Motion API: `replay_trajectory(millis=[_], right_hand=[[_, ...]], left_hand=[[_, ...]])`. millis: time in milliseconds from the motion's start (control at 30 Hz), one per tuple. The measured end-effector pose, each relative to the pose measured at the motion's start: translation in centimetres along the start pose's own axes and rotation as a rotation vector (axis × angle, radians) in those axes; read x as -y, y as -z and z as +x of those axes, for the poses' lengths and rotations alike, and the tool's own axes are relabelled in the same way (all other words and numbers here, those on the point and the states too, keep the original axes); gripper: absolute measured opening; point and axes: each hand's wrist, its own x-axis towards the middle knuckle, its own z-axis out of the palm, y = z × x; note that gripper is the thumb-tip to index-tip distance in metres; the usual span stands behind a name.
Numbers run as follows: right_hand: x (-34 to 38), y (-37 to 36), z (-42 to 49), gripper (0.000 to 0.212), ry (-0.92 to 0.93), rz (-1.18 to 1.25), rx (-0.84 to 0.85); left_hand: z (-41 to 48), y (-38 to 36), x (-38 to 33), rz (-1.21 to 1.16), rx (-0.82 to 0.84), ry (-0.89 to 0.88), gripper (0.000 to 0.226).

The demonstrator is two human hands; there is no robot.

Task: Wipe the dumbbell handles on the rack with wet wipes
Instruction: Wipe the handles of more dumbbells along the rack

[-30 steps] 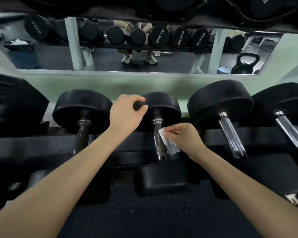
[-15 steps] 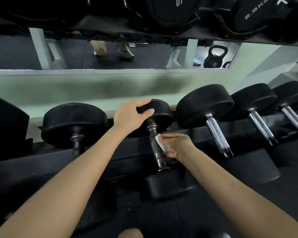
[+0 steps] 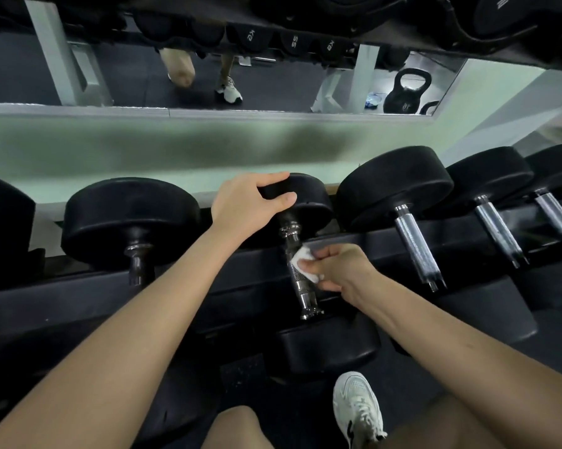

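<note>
1. Head view, hands and task things: At the centre of the frame the left hand [image 3: 247, 202] is curled over the far head [image 3: 308, 202] of the middle dumbbell and grips its rim. Just below, the right hand [image 3: 341, 270] pinches a folded white wet wipe [image 3: 303, 264], which is pressed against the right side of the knurled handle [image 3: 297, 280], about mid-length. The dumbbell lies on the rack [image 3: 380, 238], with its near head [image 3: 328, 348] at lower centre.

2. Head view, what could go wrong: Only one side of the handle is touched by the wipe, so the underside and left side could be missed unless the wipe is wrapped around. The knurling is judged likely to snag or shred the thin wipe under a hard stroke. If the left grip were loosened, the dumbbell could roll in its cradle. The shoe [image 3: 359, 409] at lower right is placed close beneath the near head, so a dislodged weight would be a hazard.

3. Head view, surface and room: Dark speckled flooring [image 3: 240, 371] is seen below the rack. Chrome-handled dumbbells [image 3: 417, 251] are ranged to the right and a dark one [image 3: 130, 218] to the left. A pale green wall [image 3: 143, 150] is topped by a mirror [image 3: 137, 82], in which a kettlebell [image 3: 407, 92] is reflected at upper right.
</note>
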Motion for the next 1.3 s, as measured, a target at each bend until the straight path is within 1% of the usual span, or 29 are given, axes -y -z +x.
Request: replay_trajectory(millis=[67,133,167,233,300,433,533,633,667,767,867,900,967,1033,1100,1133,1200,1300], right_hand=[[-0.4,0.5,-0.4,0.028,0.011,-0.078,0.032],[0.0,0.7,-0.3,0.026,0.028,-0.097,0.071],[0.3,0.7,-0.3,0.028,0.029,-0.068,0.084],[0.5,0.6,-0.2,0.037,0.042,0.029,0.104],[0.3,0.6,-0.4,0.044,0.080,0.060,0.126],[0.0,0.7,-0.4,0.031,0.113,0.037,0.164],[0.7,-0.3,0.4,0.013,0.129,0.070,0.075],[1.6,-1.2,1.1,0.024,0.149,0.116,-0.003],[1.5,-1.2,1.0,0.024,0.159,0.104,0.008],[0.2,0.1,0.3,0.006,0.167,0.035,0.108],[-0.5,0.7,0.3,0.017,0.176,-0.067,0.189],[-0.1,0.5,0.4,0.017,0.188,-0.070,0.180],[0.9,-0.4,1.0,0.007,0.184,-0.016,0.121],[1.7,-1.0,1.7,0.015,0.187,0.001,0.099],[1.6,-0.9,1.9,0.009,0.162,-0.009,0.116],[1.3,-0.6,1.7,0.011,0.151,-0.019,0.131],[0.5,0.2,1.0,0.030,0.100,-0.096,0.164],[-0.5,1.2,0.3,0.055,-0.017,-0.319,0.205]], left_hand=[[-0.1,-0.1,0.1,-0.006,0.000,-0.008,0.041],[-0.2,-0.1,0.1,-0.007,-0.002,-0.019,0.041],[-0.2,-0.1,0.1,-0.005,-0.002,-0.020,0.041],[-0.3,-0.1,0.1,0.008,-0.001,-0.022,0.041],[-0.5,-0.1,0.0,0.019,0.001,-0.026,0.041],[-0.5,-0.2,0.0,0.013,0.006,-0.015,0.041],[-0.4,-0.2,0.0,0.005,0.006,-0.012,0.041],[-0.4,-0.3,0.0,-0.012,0.006,-0.013,0.041],[-0.4,-0.3,0.0,-0.015,0.007,-0.010,0.041],[-0.5,-0.2,-0.1,-0.014,0.009,-0.001,0.041],[-0.5,-0.2,-0.2,-0.001,0.004,0.007,0.040],[-0.6,-0.2,-0.2,0.000,0.002,0.008,0.040],[-0.6,-0.3,-0.2,0.000,-0.004,0.010,0.039],[-0.7,-0.4,-0.3,0.005,-0.013,0.010,0.039],[-0.7,-0.4,-0.3,0.009,-0.008,0.007,0.039],[-0.7,-0.4,-0.3,0.007,-0.003,0.007,0.039],[-0.6,-0.3,-0.1,0.004,0.006,0.007,0.039],[-0.4,-0.3,0.1,0.001,0.010,0.001,0.040]])
